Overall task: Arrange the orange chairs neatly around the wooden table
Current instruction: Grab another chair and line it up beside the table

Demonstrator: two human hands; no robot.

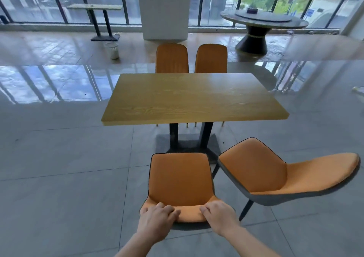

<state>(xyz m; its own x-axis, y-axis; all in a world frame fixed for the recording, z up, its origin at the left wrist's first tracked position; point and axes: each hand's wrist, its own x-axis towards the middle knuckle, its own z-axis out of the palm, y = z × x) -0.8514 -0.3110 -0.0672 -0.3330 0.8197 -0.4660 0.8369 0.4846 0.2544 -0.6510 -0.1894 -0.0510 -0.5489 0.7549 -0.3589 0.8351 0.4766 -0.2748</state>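
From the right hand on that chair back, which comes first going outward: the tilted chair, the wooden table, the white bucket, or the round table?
Seen from the head camera, starting at the right hand:
1. Tilted chair, just to its right.
2. Wooden table, straight ahead.
3. White bucket, beyond the table, to the left.
4. Round table, far right by the windows.

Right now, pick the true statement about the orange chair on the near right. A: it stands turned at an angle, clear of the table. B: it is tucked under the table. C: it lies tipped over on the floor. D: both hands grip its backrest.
A: the near right chair stands skewed, apart from the wooden table, while both hands grip the other near chair.
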